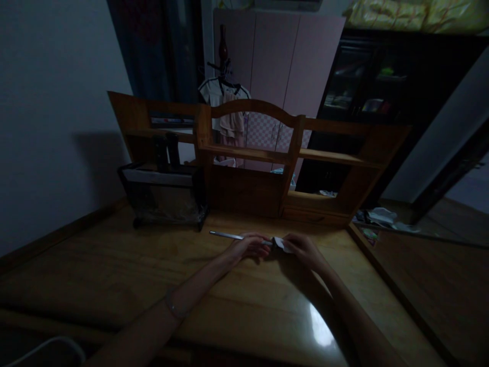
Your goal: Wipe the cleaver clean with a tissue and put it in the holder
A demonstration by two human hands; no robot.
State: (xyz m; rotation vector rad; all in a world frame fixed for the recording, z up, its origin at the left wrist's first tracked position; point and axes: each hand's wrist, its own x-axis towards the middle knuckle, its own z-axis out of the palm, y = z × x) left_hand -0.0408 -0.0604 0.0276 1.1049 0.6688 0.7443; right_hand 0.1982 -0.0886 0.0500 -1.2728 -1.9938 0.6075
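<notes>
My left hand [251, 246] is closed around a slim, silvery rod [226, 235], whose free end points left above the desk. From the other side of that hand, the rod's right end reaches a small dark piece beside a white tissue or cloth [281, 243]. My right hand [302, 248] pinches this white piece at the rod's right end. Both hands are just above the wooden desk top [229, 290]. The dim light leaves the rod's exact kind unclear.
A wooden shelf unit [248, 153] runs along the desk's back edge. At the left stands a black-framed rack [164, 196] with two dark upright objects [167, 151] on it. A white cable [49, 342] shows at bottom left. Beyond are pink cabinets [275, 61] and hanging clothes [229, 109].
</notes>
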